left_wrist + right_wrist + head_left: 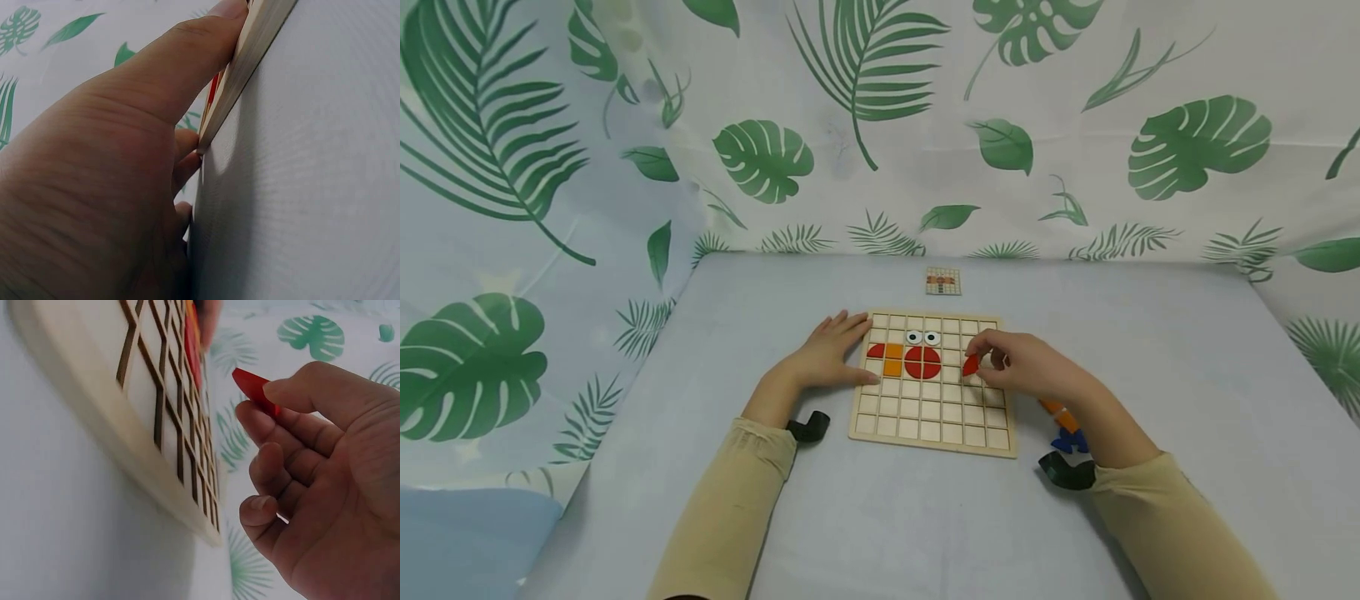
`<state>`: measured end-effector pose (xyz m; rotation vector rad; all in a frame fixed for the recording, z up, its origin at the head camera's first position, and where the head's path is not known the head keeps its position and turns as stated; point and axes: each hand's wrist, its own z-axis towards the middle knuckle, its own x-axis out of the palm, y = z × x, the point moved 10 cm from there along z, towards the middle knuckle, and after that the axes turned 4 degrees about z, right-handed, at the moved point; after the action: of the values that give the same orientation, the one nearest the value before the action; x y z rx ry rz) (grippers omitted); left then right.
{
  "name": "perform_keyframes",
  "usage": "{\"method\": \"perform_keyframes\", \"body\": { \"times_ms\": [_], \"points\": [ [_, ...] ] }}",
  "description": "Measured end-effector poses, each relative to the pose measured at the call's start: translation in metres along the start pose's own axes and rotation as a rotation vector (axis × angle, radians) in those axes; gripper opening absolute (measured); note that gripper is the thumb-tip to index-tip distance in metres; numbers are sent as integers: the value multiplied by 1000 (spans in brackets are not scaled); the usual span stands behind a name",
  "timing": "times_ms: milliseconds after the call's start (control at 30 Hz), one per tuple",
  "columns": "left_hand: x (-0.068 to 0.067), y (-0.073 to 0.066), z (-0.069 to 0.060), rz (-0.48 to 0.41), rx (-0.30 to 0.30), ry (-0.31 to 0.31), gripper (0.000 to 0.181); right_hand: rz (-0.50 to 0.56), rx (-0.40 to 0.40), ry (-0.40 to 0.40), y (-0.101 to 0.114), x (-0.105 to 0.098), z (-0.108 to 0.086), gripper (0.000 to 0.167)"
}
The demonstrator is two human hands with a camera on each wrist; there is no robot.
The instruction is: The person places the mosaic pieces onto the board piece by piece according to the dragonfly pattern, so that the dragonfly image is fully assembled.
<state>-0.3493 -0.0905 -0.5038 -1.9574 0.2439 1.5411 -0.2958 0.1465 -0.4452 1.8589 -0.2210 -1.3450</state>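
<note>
A wooden grid board lies flat on the table. My left hand rests at its left edge with fingers spread, the thumb touching the rim. Between thumb and forefinger my right hand pinches a red tile with a curved edge, held just above the board's right side. On the board sit two eye tiles, a red circle made of quarter tiles, orange square tiles and a red curved tile at the left.
A small pattern card lies behind the board. Beside the right forearm are orange tiles and blue tiles, partly hidden by the arm. Black camera mounts sit at both wrists. A leaf-print curtain hangs behind the table.
</note>
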Motion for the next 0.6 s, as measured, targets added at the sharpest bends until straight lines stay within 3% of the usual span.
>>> {"method": "perform_keyframes", "body": {
  "times_ms": [267,600],
  "points": [
    [-1,0,1,3,8,-4,105,38,-28,-40,13,11,24,25],
    [-1,-1,1,4,9,6,105,64,-20,-21,35,29,53,25]
  ]
}}
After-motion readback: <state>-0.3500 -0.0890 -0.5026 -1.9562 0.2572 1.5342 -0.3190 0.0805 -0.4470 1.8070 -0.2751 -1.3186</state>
